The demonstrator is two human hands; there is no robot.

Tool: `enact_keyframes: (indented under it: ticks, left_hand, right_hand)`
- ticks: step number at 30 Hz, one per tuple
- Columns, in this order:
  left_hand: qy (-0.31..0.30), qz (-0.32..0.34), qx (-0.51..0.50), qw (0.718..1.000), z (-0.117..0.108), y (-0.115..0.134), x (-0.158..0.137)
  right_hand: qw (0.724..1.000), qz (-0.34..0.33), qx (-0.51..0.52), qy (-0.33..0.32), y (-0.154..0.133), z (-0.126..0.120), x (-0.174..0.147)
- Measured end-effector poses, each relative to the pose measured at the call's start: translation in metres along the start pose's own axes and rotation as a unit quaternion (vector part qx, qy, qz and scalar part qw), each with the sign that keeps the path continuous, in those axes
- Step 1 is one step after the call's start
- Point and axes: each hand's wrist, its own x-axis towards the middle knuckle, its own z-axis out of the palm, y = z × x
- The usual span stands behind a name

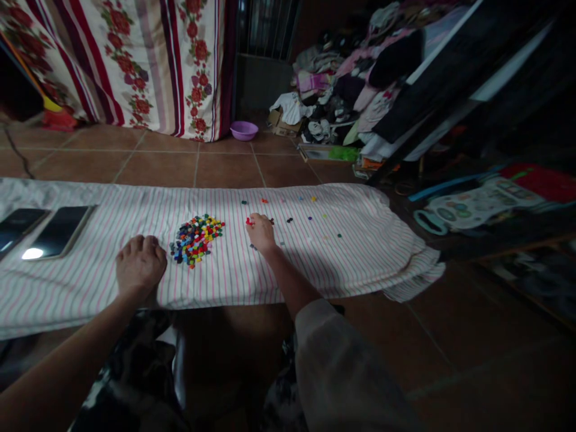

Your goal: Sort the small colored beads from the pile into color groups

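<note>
"So where does the heap of coloured pieces (pixel 198 239) lie?"

"Between the hands, slanting from near left to far right. The left hand (pixel 141 262) is nearer, curled into a loose fist on the striped cloth (pixel 351 264)."

"And the right hand (pixel 261 232)?"

"Bent down beside small red pieces (pixel 249 221); I can't tell whether it grips any. Beyond: tiled floor (pixel 225 168), floral curtain (pixel 157 60), purple basin (pixel 244 130)."

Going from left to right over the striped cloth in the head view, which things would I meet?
A phone cut by the picture's edge, a second phone, the left hand, the pile of small coloured pieces, the right hand, the rightmost dark green piece.
</note>
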Motion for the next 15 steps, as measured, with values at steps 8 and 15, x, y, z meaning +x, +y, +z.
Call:
enact_keyframes:
  ticks: [8, 15]
  left_hand:
    - [0.005, -0.006, 0.008, 1.000, 0.0006, 0.0009, -0.0008]
    - [0.005, -0.003, 0.010, 1.000, 0.0027, -0.0006, -0.0004]
  right_hand:
    - [1.000, -0.007, -0.017, -0.015, -0.0066, 0.0024, 0.0023]
    - [1.000, -0.011, -0.002, 0.013, -0.0039, 0.0071, -0.0008]
